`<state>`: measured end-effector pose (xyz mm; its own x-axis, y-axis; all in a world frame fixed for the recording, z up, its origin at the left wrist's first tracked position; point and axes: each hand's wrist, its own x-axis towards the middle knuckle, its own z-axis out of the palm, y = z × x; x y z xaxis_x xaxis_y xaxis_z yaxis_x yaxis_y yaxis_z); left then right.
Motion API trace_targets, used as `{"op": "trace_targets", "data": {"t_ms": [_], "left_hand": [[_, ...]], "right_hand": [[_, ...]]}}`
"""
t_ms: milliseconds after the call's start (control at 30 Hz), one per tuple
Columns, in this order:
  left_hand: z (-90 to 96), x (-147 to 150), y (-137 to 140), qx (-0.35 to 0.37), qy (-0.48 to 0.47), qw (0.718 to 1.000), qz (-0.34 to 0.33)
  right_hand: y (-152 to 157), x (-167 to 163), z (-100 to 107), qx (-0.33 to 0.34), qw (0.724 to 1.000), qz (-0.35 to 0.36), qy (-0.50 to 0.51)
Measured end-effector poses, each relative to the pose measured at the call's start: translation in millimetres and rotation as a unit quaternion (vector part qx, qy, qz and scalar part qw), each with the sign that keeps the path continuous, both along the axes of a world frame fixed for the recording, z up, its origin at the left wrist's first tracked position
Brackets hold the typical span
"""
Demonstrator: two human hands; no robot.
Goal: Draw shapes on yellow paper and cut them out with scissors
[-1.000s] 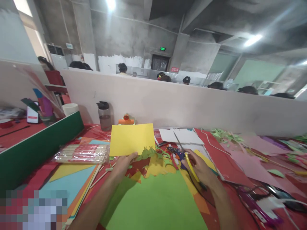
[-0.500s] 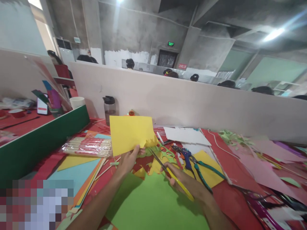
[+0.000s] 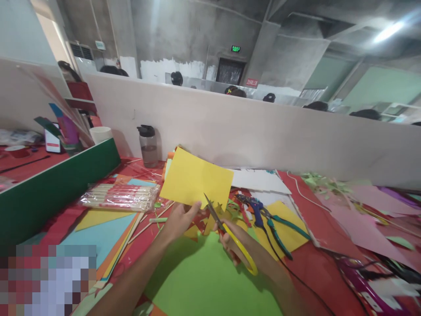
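My left hand (image 3: 182, 219) pinches the lower edge of a yellow sheet of paper (image 3: 197, 177), raised above the table. Pointed, star-like cuts mark the sheet's lower right edge. In my right hand (image 3: 235, 239) is a pair of scissors (image 3: 238, 245) with yellow handles. Their blades point up and left, overlapping the paper's lower part; whether they touch it I cannot tell. Below both hands lies a large green sheet (image 3: 210, 276). Yellow and green paper scraps lie behind my hands, partly hidden by the raised sheet.
Right of my hands lie a blue glue gun (image 3: 258, 215) and green-handled pliers (image 3: 278, 235). A wrapped bundle of sticks (image 3: 118, 197) and stacked coloured paper (image 3: 98, 232) lie left. Behind stand a bottle (image 3: 148, 147) and a white partition (image 3: 213, 118); a green divider (image 3: 59, 188) borders the left.
The yellow sheet has swung clockwise and shifted right. The scissors' blades have risen with my right hand and now overlap the sheet's lower part. The view has shifted slightly.
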<state>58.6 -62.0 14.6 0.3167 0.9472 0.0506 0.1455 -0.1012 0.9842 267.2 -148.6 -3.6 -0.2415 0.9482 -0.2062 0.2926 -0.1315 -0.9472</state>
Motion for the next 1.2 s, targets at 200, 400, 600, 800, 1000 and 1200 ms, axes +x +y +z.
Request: {"op": "trace_targets", "data": {"t_ms": [200, 400, 600, 800, 1000, 1200], "left_hand": [[-5.4, 3.9, 0.1, -0.026, -0.034, 0.999, -0.027], [-3.5, 4.7, -2.6, -0.034, -0.036, 0.998, -0.029], [-5.1, 5.4, -2.5, -0.035, -0.044, 0.998, -0.038], [-3.5, 5.2, -2.4, -0.025, -0.035, 0.998, -0.043], [0.8, 4.8, -3.1, -0.025, -0.014, 0.999, -0.034], [-2.6, 5.4, -3.0, -0.037, -0.024, 0.998, -0.043]], "right_hand": [[-5.5, -13.2, 16.6, 0.008, 1.0, -0.009, -0.022], [-8.9, -17.9, 31.5, 0.028, 0.998, -0.009, -0.056], [-4.1, -17.5, 27.9, 0.033, 0.998, 0.002, -0.051], [-3.5, -16.4, 28.9, 0.026, 0.999, 0.014, -0.04], [-2.9, -15.2, 22.4, 0.028, 0.999, 0.006, -0.032], [0.2, -13.0, 20.7, 0.013, 1.0, -0.003, -0.021]]}}
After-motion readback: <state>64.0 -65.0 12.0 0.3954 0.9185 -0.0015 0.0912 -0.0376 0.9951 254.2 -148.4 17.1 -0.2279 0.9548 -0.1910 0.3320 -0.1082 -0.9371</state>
